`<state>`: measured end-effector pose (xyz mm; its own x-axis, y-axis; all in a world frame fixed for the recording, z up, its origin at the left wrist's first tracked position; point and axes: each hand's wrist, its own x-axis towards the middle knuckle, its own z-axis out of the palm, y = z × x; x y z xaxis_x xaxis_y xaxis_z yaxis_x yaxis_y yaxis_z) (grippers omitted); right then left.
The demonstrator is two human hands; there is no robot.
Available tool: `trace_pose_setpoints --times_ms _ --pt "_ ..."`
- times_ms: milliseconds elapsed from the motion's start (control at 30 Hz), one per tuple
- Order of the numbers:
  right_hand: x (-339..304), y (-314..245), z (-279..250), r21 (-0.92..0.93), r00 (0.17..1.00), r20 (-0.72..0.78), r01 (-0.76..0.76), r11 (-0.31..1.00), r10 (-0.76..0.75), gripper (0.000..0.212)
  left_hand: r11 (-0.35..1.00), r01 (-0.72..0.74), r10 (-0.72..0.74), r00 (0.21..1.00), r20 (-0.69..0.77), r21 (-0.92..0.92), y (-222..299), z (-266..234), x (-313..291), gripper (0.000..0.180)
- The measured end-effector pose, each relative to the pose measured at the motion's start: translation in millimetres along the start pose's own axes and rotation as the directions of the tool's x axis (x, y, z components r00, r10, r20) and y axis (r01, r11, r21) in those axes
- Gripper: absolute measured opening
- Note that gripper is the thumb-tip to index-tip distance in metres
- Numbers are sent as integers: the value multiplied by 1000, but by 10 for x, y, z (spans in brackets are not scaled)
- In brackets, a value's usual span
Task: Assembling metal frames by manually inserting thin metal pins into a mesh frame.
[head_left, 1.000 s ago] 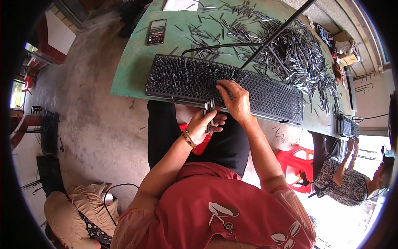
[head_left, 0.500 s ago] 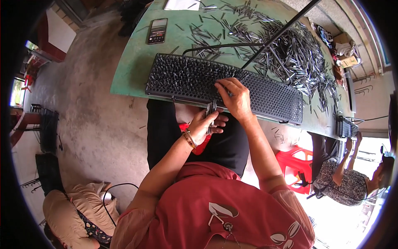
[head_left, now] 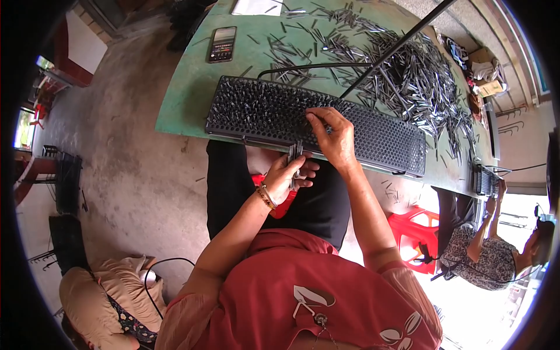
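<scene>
A long black rack (head_left: 385, 137) with rows of round holes lies along the table's near edge. Its left part is densely filled with upright thin dark metal pieces (head_left: 251, 105), while the holes at its right end show bare. My left hand (head_left: 286, 173), below the rack's front edge, is closed around a small bundle of thin metal strips (head_left: 294, 153) that stick up past the thumb. Over the middle of the rack, at the border of the filled part, my right hand (head_left: 333, 135) has its thumb and fingertips pinched together. Whatever is between those fingertips is too small to make out.
A big heap of loose metal strips (head_left: 426, 76) spreads over the green table (head_left: 186, 87). A phone (head_left: 222, 44) lies at the left, and a black rod (head_left: 402, 41) slants above the rack. Red stools (head_left: 414, 233) and a co-worker (head_left: 484, 251) are at the right; another person (head_left: 111, 297) sits lower left.
My right hand has shifted very slightly to the right over the rack, its fingers still pinched. My left hand with the bundle stays nearly in place.
</scene>
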<state>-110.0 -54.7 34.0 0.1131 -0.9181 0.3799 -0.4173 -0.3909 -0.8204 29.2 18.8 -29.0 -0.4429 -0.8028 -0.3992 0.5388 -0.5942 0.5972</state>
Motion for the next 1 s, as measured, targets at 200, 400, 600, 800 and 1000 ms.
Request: trace_pose_setpoints --times_ms 200,400,600,800,1000 --pt "14 93 -26 62 996 4 -84 994 84 15 1000 -20 19 1000 -3 -23 -13 -20 8 27" --pt "-6 112 43 173 993 13 -118 978 118 17 1000 -20 19 1000 -22 -13 -5 2 3 26" --pt "28 -25 -35 182 997 -23 -62 981 68 16 999 -3 7 997 -82 43 41 -9 -38 26" --pt "7 43 86 12 997 35 68 998 -69 14 1000 -11 10 999 -46 -12 68 24 -41 25" --pt "3 33 109 -18 997 24 72 997 -72 13 1000 -1 1 1000 -18 -13 59 -8 -28 25"
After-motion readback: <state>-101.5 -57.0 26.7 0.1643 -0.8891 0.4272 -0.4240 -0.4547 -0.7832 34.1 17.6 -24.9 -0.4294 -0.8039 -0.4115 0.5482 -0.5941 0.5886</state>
